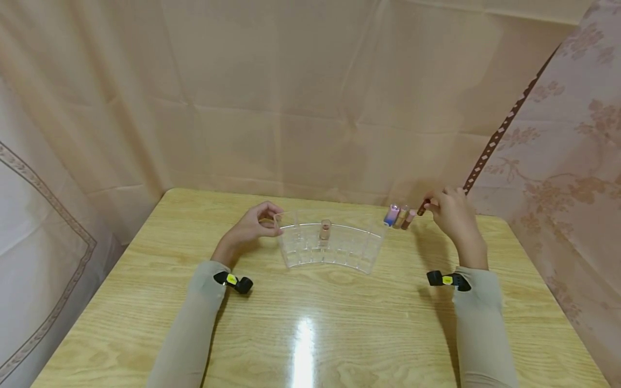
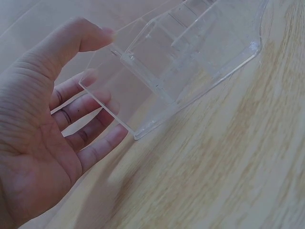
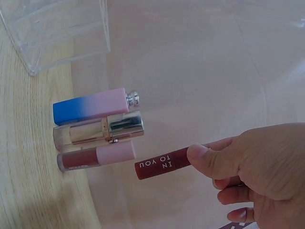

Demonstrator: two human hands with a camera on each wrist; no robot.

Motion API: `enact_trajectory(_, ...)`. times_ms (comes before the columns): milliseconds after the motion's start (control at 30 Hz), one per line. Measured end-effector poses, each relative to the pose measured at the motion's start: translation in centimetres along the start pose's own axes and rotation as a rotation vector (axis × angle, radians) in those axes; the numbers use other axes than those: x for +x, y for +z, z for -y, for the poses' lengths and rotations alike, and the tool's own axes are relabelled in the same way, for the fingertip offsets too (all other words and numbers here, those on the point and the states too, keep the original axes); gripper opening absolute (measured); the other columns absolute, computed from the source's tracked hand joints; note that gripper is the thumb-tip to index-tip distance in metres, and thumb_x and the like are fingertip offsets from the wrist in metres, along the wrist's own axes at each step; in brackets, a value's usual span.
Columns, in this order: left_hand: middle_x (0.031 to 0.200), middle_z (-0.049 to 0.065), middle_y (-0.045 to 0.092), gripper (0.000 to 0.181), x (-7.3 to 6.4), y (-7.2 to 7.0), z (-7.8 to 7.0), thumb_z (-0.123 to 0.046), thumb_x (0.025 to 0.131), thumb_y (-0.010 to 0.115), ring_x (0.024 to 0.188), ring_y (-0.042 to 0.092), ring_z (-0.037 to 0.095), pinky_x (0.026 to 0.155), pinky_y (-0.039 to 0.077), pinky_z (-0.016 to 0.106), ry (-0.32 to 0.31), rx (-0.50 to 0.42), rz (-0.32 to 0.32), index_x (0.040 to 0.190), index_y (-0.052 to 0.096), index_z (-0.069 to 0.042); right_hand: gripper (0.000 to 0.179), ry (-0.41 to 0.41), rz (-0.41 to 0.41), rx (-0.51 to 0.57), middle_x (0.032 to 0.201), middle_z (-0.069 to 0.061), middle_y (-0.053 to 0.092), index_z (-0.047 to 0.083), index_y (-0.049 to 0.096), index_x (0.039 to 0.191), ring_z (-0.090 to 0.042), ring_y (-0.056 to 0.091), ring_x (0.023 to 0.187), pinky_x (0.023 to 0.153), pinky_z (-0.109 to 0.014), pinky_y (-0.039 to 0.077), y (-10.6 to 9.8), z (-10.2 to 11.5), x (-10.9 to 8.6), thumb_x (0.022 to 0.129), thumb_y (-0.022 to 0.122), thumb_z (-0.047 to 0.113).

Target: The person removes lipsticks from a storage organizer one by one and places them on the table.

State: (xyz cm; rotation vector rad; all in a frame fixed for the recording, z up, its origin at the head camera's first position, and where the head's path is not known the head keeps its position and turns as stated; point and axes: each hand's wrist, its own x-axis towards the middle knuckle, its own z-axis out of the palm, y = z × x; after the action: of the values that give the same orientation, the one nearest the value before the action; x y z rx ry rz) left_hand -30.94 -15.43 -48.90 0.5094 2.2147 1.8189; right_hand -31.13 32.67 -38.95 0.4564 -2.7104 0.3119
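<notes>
My left hand (image 1: 248, 225) grips the left end of a clear plastic lipstick organizer (image 1: 330, 263), its thumb on the upper edge and its fingers behind the side wall. A single lipstick with a pinkish-brown look (image 1: 325, 230) stands in one of the organizer's back slots. Over by the far right, my right hand (image 1: 453, 215) pinches one end of a dark red lip tube (image 3: 162, 164) lettered "IN TO YOU". Beside that tube are a pink-and-blue lipstick (image 3: 90, 106), a gold-and-clear lipstick (image 3: 97, 131) and a pink-capped lip gloss tube (image 3: 95, 156), side by side.
The wooden table (image 1: 368, 323) carries everything. A beige cloth (image 1: 271, 118) hangs right behind its back edge, and a flowered cloth (image 1: 572, 178) hangs on the right. Black wrist cameras are strapped over both sleeves.
</notes>
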Motion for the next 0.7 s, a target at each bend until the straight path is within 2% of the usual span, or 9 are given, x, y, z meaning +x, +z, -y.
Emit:
enact_trajectory(367, 0.119, 0.018, 0.054, 0.054, -0.1, 0.0, -0.1, 0.004, 0.087, 0.075, 0.100, 0.060, 0.023, 0.089, 0.054, 0.023, -0.008, -0.001, 0.006, 0.134, 0.048, 0.009, 0.008, 0.002, 0.062, 0.033, 0.090, -0.024, 0.061, -0.001, 0.074, 0.098, -0.041, 0.050, 0.085, 0.072, -0.052, 0.038, 0.8, -0.8, 0.1, 0.093, 0.071, 0.004)
enact_trajectory(700, 0.120, 0.018, 0.055, 0.053, 0.0, 0.0, -0.1, 0.002, 0.087, 0.076, 0.103, 0.059, 0.025, 0.090, 0.053, 0.023, -0.015, 0.013, -0.004, 0.133, 0.051, 0.006, 0.006, -0.005, 0.091, 0.005, 0.093, -0.026, 0.067, 0.002, 0.074, 0.097, -0.043, 0.054, 0.085, 0.072, -0.055, 0.041, 1.6, -1.3, 0.2, 0.093, 0.071, 0.005)
